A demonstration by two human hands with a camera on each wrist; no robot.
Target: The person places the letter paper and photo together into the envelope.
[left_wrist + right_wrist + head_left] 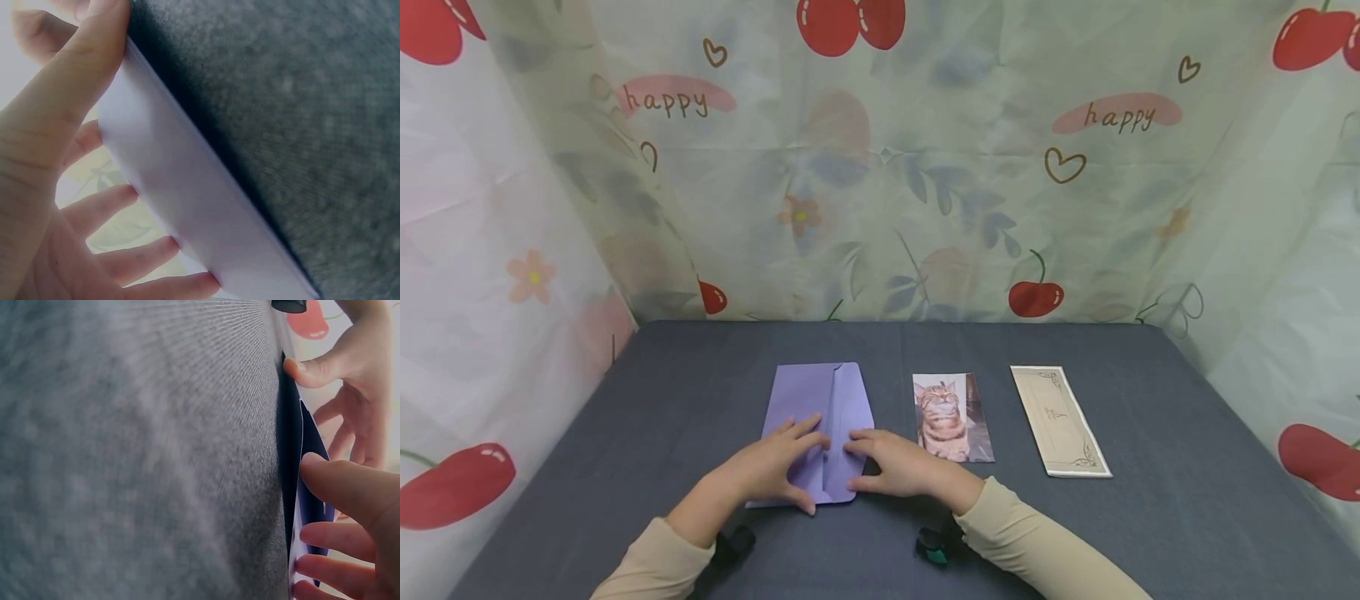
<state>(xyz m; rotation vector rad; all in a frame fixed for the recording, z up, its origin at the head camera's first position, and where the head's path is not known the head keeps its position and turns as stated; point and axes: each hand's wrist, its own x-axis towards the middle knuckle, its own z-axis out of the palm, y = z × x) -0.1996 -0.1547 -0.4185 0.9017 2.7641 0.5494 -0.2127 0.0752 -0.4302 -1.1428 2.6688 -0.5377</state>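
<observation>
Fingers (806, 426) of both hands (775, 462) (898, 467) touch an envelope (801, 387), edges apart from the photo (943, 417).

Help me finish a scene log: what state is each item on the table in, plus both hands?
Left hand: fingers spread.
Right hand: fingers spread.
Purple envelope: lying down, both hands touching it; sealing unclear.
Cat photo: flat, face up.
Ornate-bordered beige card: flat, printed side up.

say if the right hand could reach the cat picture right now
Probably yes: the cat picture lies mostly uncovered just beside the right hand, though that hand is at the purple envelope and would have to leave it.
</observation>
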